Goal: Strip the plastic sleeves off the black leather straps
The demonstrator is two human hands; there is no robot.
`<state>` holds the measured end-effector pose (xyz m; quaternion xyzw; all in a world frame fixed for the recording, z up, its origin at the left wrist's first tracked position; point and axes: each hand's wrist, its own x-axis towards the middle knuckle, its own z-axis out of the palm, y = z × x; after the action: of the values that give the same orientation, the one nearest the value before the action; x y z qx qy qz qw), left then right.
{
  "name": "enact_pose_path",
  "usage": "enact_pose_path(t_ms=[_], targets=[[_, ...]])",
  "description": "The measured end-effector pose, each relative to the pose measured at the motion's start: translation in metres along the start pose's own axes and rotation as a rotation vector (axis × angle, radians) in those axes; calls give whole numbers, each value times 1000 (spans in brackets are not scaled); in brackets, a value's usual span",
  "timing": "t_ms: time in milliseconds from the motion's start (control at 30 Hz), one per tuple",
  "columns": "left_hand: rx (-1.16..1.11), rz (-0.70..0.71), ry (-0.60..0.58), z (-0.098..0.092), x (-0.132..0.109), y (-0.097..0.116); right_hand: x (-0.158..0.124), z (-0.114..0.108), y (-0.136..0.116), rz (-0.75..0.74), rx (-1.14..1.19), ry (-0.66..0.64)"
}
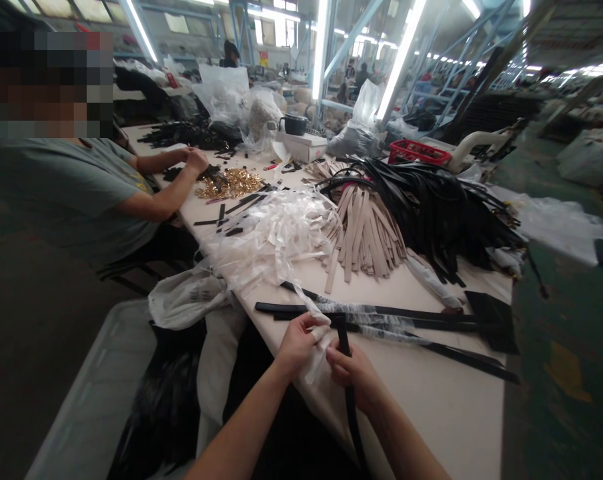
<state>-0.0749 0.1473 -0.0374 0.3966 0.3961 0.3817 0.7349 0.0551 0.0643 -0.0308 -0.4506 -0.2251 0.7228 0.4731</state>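
Observation:
My left hand (pixel 297 347) pinches a strip of thin white plastic film (pixel 317 360) near the table's front edge. Close beside it, my right hand (pixel 354 373) is closed round a black strap (pixel 350 410), whose short upper end sticks up past the fingers while the rest hangs down off the table. On the tabletop just beyond both hands lie several long black straps (pixel 446 320), partly wrapped in clear film (pixel 384 320). A tangled heap of white film strips (pixel 286 223) rests farther back to the left.
Beige straps (pixel 366 233) and a pile of black straps (pixel 431 207) cover the table's far right. A co-worker (pixel 71 193) sits at left by gold-coloured metal pieces (pixel 239 181). Below the table's left edge stands a translucent bin (pixel 99 360) with black material.

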Motion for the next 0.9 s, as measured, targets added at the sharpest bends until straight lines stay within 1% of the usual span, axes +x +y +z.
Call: enact_pose_path(t_ms=[100, 200, 267, 400, 467, 633, 733, 900], targets=[[32, 12, 21, 4, 2, 1, 0, 2, 1, -25, -1, 23], [71, 84, 13, 7, 3, 2, 2, 3, 3, -50, -9, 72], [76, 106, 21, 9, 4, 2, 4, 2, 4, -49, -14, 84], [59, 51, 103, 7, 8, -3, 4, -4, 3, -11, -6, 52], [51, 43, 116, 5, 9, -5, 3, -5, 2, 13, -5, 28], [61, 32, 72, -2, 8, -9, 3, -6, 0, 34, 5, 4], [92, 39, 59, -6, 10, -9, 4, -6, 0, 42, 25, -33], [180, 83, 25, -13, 11, -9, 6, -7, 0, 54, 59, -67]])
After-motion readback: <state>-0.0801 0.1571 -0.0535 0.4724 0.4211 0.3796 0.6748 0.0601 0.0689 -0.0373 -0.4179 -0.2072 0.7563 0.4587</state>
